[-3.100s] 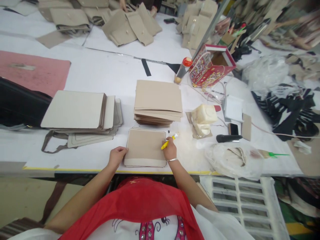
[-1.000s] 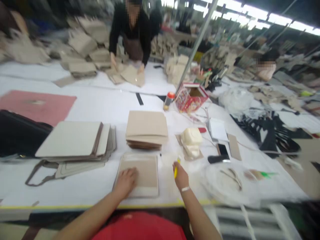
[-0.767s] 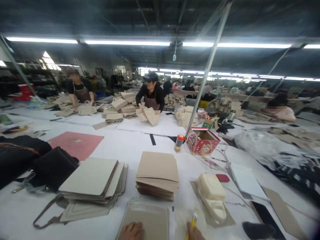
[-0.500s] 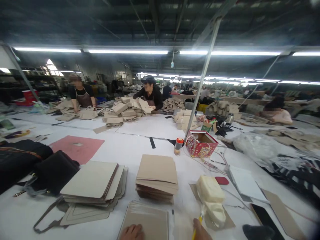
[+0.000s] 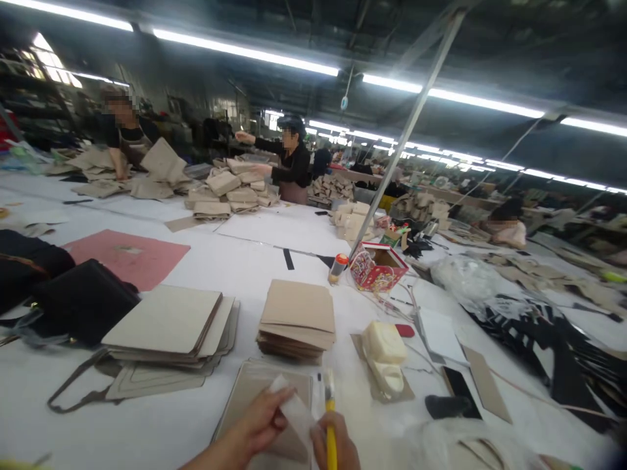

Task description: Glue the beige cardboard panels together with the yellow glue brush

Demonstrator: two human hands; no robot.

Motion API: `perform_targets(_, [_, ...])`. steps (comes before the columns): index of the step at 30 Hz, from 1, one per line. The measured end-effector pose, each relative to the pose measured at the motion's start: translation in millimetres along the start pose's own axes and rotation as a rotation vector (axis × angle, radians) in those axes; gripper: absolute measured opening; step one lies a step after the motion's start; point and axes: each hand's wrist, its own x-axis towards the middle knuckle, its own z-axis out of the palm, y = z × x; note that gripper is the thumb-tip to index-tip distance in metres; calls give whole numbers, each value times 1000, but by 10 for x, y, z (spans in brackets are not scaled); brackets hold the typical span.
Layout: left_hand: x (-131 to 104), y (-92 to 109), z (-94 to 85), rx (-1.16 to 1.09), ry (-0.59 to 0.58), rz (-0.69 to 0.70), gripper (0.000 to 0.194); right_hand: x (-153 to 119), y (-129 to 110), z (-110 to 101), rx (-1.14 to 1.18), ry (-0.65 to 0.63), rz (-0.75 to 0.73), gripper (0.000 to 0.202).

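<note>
My left hand (image 5: 262, 421) pinches a thin whitish translucent sheet (image 5: 298, 411) above a stack of beige rectangular panels (image 5: 241, 395). My right hand (image 5: 339, 445) is closed around a yellow-handled brush (image 5: 331, 427), bristles pointing up and away from me. Its fingers also meet the near edge of the sheet; whether they grip it I cannot tell. Just beyond stands a taller pile of tan panels (image 5: 297, 307). To the right, a cream plastic container (image 5: 385, 346) sits on a beige piece.
Pale boards (image 5: 164, 320) are piled at left, beside a black bag (image 5: 88, 303) and a pink sheet (image 5: 130, 258). A red patterned box (image 5: 377, 266) and an orange-capped jar (image 5: 337, 269) stand by a metal pole (image 5: 406, 134). Co-workers (image 5: 294, 156) handle beige pieces across the table.
My left hand has lifted off the panel stack and now holds the thin sheet. My right hand has brought the brush left from beside the container. The view has tilted; a co-worker has raised an arm.
</note>
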Motion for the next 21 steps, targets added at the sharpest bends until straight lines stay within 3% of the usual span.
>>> perform_targets(4, [-190, 182, -302, 75, 101, 57, 38, 30, -126, -170, 90, -188, -62, 17])
perform_targets(10, [-393, 268, -808, 409, 169, -28, 45, 68, 3, 14, 87, -365, 33, 27])
perform_targets(15, [-317, 344, -1010, 638, 343, 57, 44, 187, 107, 254, 61, -308, 50, 30])
perform_targets(21, [-27, 461, -1177, 548, 280, -10, 40, 411, 207, 557, -41, -136, 125, 33])
